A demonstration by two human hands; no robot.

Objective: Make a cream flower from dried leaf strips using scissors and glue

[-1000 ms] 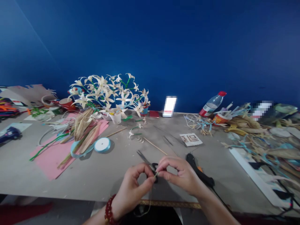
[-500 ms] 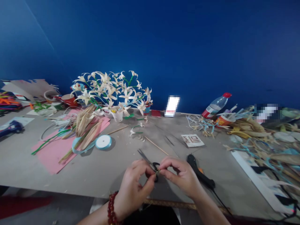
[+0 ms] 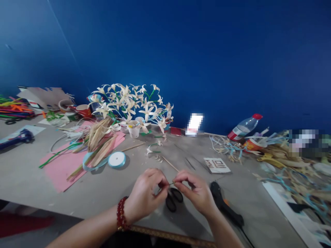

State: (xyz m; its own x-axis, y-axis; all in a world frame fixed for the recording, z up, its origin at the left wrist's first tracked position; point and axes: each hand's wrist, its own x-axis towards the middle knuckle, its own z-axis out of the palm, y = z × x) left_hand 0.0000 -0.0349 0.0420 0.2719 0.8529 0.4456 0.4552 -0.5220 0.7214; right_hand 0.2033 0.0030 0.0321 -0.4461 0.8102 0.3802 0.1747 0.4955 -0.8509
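Both hands meet over the near part of the table, fingertips pinched on a thin, small greenish strand (image 3: 171, 183) whose kind is too small to make out. My left hand (image 3: 148, 193), with a red bead bracelet at the wrist, grips its left end. My right hand (image 3: 195, 193) pinches the right end between thumb and index finger. Just below the fingertips lie scissors (image 3: 171, 202) with black handles; my left hand hides the blades. To the right of my right hand rests a black glue gun (image 3: 227, 206) with its cord.
White-petalled craft flowers (image 3: 129, 103) stand in cups at the back. Pink paper (image 3: 58, 168) with dried husks and a blue ribbon spool (image 3: 117, 159) lie left. A thin stick (image 3: 170, 163), printed card (image 3: 216, 165), tilted bottle (image 3: 244, 127) and power strip (image 3: 284, 210) lie ahead and right.
The view has shifted, so the table things sit slightly lower and further right. My hands have moved off the scissors' handles, which now show more fully. Both hands still pinch the small strand.
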